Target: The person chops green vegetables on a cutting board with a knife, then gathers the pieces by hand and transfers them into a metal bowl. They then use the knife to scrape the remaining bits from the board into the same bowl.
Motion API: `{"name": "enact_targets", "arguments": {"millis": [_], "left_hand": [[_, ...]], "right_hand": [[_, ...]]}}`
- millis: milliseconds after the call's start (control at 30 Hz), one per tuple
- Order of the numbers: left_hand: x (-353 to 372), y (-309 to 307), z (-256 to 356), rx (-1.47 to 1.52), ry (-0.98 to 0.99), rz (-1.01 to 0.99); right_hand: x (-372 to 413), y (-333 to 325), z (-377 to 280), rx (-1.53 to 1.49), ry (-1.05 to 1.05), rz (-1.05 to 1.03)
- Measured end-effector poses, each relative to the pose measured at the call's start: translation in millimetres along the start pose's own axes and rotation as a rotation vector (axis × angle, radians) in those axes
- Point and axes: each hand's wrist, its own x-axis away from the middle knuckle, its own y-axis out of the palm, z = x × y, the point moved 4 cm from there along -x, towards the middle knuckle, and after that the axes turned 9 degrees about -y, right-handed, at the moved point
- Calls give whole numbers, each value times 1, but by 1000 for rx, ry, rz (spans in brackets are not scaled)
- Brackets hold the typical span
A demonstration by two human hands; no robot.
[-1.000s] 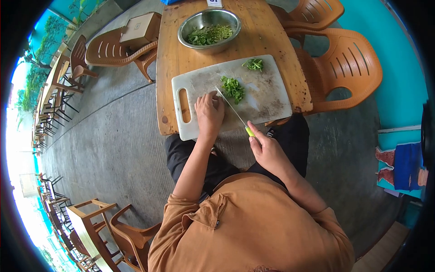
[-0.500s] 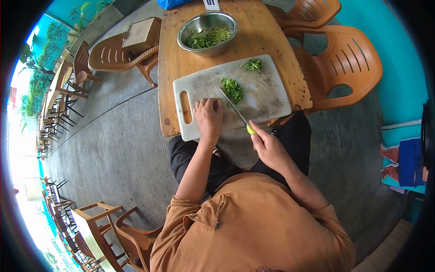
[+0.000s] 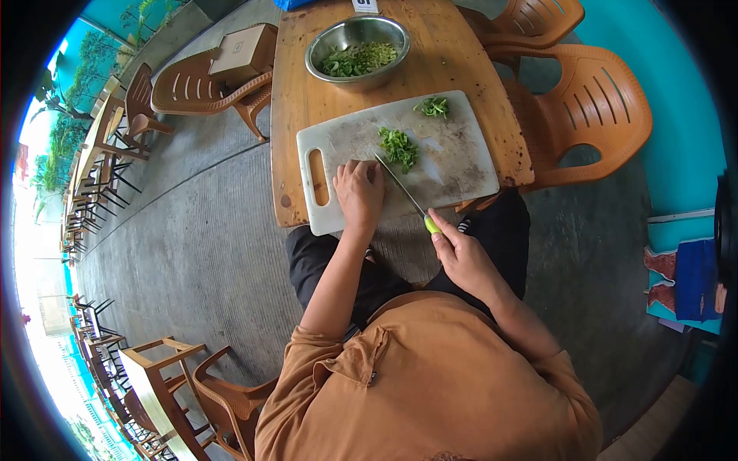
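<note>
My right hand (image 3: pixel 460 251) is closed round the green handle of a knife (image 3: pixel 403 187), whose blade points up and left over a white cutting board (image 3: pixel 346 140). My left hand (image 3: pixel 359 192) rests on the board left of the blade, its fingers curled together; whatever they hold, if anything, is hidden. Just beyond the knife tip lies a pile of chopped greens (image 3: pixel 398 149). A smaller bunch of greens (image 3: pixel 433 107) is near the board's far right edge. Behind the board, a metal bowl (image 3: pixel 358 80) contains chopped green pieces.
The wooden table (image 3: pixel 289 100) carries the board and bowl, with a blue bag (image 3: pixel 292 4) and a number card (image 3: pixel 365 5) at its far end. An orange chair (image 3: pixel 592 107) stands right of it. On the left, a chair (image 3: pixel 192 86) bears a cardboard box (image 3: pixel 236 51).
The board, bowl and table appear slightly shifted to the right in view. Both hands and the knife keep nearly the same places over the board.
</note>
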Motion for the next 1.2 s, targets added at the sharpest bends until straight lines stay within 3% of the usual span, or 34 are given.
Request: {"name": "enact_targets", "arguments": {"millis": [67, 300, 500, 567, 1200], "left_hand": [[0, 0, 0, 12, 6, 12], [2, 2, -5, 8, 23, 24], [2, -1, -1, 41, -6, 47], [2, 0, -2, 29, 6, 51], [7, -6, -2, -2, 14, 18]], "right_hand": [[0, 6, 0, 137, -290, 151], [-14, 23, -2, 205, -335, 192], [-2, 7, -2, 149, -292, 155], [1, 0, -6, 79, -78, 60], [-2, -11, -12, 39, -133, 40]]}}
